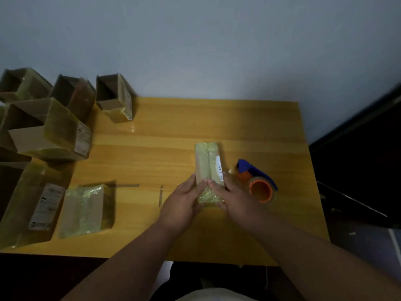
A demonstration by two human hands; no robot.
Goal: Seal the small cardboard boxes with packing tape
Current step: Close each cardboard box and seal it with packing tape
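A small tape-covered cardboard box (208, 164) lies lengthwise on the wooden table (152, 135), its top seam running away from me. My left hand (184, 198) lies along its near left side with straight fingers pressing the top. My right hand (230, 198) lies along the near right side, fingers flat on the tape. The two forefingers meet at the seam. A blue and orange tape dispenser (257, 181) with a clear roll rests on the table just right of the box.
Another taped box (86, 210) lies flat at the near left. Several open, tape-wrapped boxes (54, 131) crowd the table's left edge, one (115, 98) at the back. A grey wall stands behind; dark furniture (358, 170) is to the right.
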